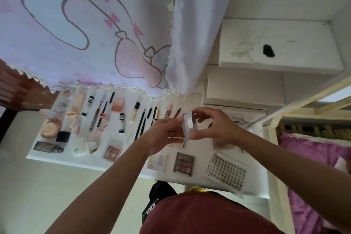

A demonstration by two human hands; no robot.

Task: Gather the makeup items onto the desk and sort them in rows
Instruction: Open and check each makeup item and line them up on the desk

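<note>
Right now both hands meet over the white desk (pixel 133 165), clamped on a small clear jar (pixel 187 126) that is held up off the surface and tipped on its side. The right hand (pixel 214 127) pinches it, with the forefinger curled over the top rim and the thumb pressed beneath. The left hand (pixel 163 133) closes its fingertips on the jar's other face.

Under the left fingers lies a flat square case (pixel 176 143), partly hidden. Nearer the person than the fingers sit a pale palette (pixel 157 161), a dark eyeshadow palette (pixel 183 163) and a dotted lash tray (pixel 226 174), side by side. Out past the left knuckles, black pencils (pixel 141 125) lie in a row, and well beyond them an open pink compact (pixel 50 125). Beyond the fingertips hangs a lilac curtain (pixel 76 24).
</note>
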